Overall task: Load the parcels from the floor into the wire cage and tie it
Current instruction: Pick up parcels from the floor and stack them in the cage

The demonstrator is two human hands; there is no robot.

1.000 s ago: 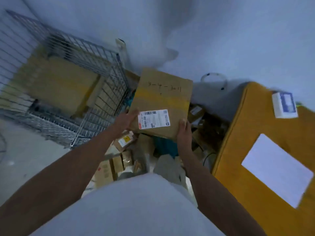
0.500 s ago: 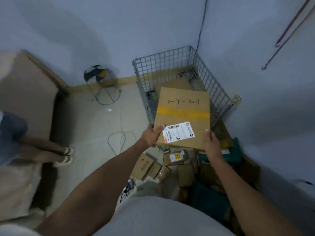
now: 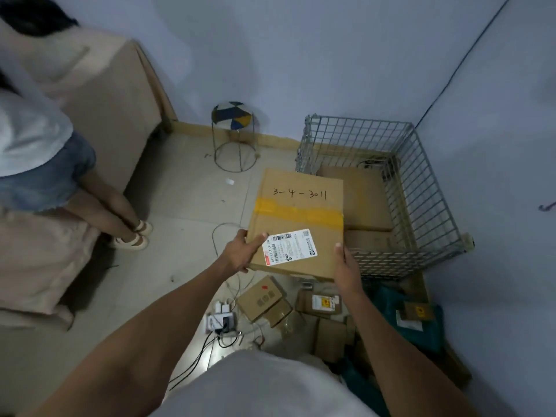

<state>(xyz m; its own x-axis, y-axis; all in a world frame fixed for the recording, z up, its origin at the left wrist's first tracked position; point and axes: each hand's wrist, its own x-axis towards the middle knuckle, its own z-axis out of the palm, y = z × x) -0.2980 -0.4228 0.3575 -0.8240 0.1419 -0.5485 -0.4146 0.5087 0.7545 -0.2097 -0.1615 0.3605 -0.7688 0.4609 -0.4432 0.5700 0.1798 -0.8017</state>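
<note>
The wire cage sits in the room's corner with flat cardboard boxes lying on its bottom — two, I think, the mesh makes it hard to say. Over the cage's near-left corner hangs a flat cardboard parcel marked "3-4-3011", yellow tape across it, shipping label near its front edge. Left hand and right hand each grip a near corner, thumbs on top. Just in front of the cage, small parcels and teal bags clutter the floor. Left of the cage — a wire-legged stool and a standing person.
</note>
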